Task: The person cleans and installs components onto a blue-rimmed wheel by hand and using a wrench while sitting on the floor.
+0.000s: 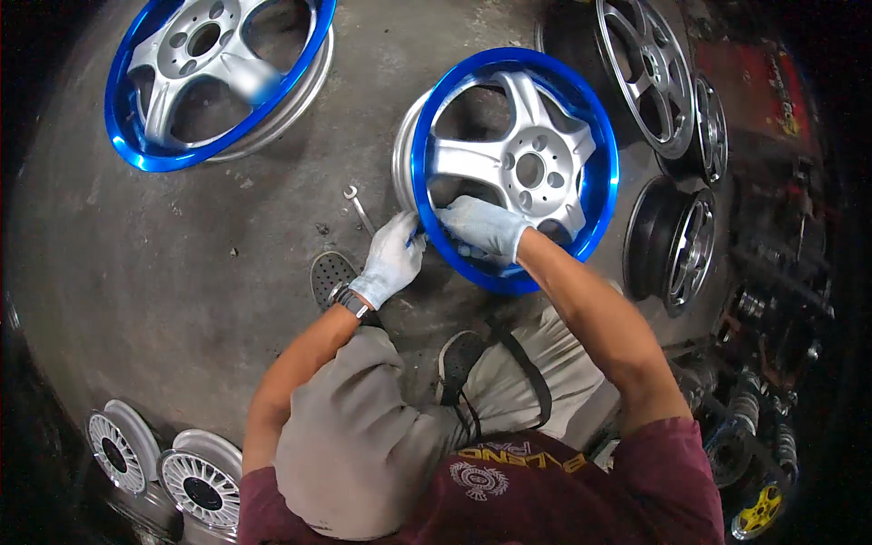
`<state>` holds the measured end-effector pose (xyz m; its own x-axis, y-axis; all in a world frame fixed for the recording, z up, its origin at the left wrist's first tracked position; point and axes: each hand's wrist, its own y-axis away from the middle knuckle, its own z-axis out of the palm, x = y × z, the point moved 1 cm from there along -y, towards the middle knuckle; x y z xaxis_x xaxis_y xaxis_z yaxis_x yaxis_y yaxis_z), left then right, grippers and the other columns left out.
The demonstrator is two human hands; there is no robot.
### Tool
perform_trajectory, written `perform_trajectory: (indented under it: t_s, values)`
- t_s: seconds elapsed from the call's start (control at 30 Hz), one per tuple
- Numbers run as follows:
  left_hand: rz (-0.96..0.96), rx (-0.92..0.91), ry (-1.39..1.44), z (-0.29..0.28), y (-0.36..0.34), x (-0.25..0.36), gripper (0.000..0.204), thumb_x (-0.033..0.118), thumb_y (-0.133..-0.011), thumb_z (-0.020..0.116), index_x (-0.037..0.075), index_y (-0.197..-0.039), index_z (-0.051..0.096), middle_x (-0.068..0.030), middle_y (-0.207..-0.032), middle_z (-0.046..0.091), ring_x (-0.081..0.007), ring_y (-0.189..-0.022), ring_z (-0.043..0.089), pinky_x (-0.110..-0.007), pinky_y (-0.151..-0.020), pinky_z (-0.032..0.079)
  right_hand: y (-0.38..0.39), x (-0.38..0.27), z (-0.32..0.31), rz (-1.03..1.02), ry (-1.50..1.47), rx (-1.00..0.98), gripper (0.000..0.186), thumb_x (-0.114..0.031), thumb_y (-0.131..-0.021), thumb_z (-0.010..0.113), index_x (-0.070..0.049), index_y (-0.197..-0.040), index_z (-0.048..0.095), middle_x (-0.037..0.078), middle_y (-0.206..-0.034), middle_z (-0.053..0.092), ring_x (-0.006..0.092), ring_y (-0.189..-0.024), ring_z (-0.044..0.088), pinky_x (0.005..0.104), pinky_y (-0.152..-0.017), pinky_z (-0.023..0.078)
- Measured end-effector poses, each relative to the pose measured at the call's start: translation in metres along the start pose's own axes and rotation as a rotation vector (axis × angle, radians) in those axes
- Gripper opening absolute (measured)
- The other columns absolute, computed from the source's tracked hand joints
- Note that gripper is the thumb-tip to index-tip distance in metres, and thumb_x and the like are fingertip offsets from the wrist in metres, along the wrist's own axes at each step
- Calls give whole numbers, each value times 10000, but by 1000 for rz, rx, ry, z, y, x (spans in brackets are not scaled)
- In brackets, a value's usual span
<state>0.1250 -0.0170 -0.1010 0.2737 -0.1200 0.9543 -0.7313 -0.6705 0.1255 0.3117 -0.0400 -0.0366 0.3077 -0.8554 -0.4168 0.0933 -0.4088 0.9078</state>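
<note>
A silver five-spoke wheel (531, 163) with a glossy blue lip stands tilted in front of me. My gloved left hand (391, 256) is against the outer left edge of the lip, fingers curled; what they hold is hidden. My gloved right hand (483, 229) reaches inside the lower left of the lip, its fingers bent and partly hidden, so their grip is unclear. A steel open-end wrench (361, 207) lies on the floor just left of the wheel, above my left hand.
Another blue-lipped wheel (207, 77) lies at upper left. Several dark and silver wheels (649, 64) line the right side. Two multi-spoke wheels (200, 490) sit at lower left. Dark parts with springs (747, 404) crowd the right edge. My sandaled feet (331, 277) are below the wheel.
</note>
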Motion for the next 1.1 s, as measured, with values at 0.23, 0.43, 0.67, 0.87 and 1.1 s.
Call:
perform_trajectory:
  t_s: [0.23, 0.43, 0.67, 0.87, 1.1]
  values:
    - [-1, 6, -20, -7, 2, -3, 284, 9, -849, 602, -37, -1129, 610, -266, -1068, 628, -470, -1030, 600, -508, -895, 494, 10, 3, -14, -262, 43, -33, 332, -359, -987, 557, -67, -865, 659, 29, -641, 576, 119, -526, 539, 295, -472, 426]
    - [-1, 42, -4, -8, -1, 8, 412, -30, -843, 579, 8, -1252, 607, -230, -1211, 645, -419, -1152, 607, -457, -1014, 483, 3, -3, 0, -107, 153, 64, 460, -425, -993, 548, -12, -851, 693, 63, -699, 619, 174, -572, 563, 362, -557, 482]
    - [-85, -1, 297, 15, 0, 1, 438, -85, -931, 515, -80, -1368, 508, -160, -1312, 622, -214, -1206, 574, -362, -1046, 443, -16, 4, 1, -255, 683, 317, 238, -173, -836, 633, 0, -933, 764, 255, -890, 721, 418, -838, 718, 492, -728, 576]
    - [-40, -15, 14, 14, 8, -27, 433, -58, -907, 559, -82, -1339, 526, -237, -1255, 633, -319, -1166, 606, -389, -1036, 436, -15, 16, 4, -570, 1082, 317, 197, -116, -785, 653, 21, -869, 767, 232, -825, 726, 404, -795, 729, 479, -715, 586]
    - [-46, 17, -19, 6, 4, -29, 468, -39, -886, 571, -96, -1347, 513, -283, -1267, 618, -410, -1184, 595, -418, -1049, 423, -19, -6, 14, -349, 1025, 136, 291, -95, -741, 753, 10, -1013, 767, 204, -963, 749, 370, -923, 734, 450, -806, 591]
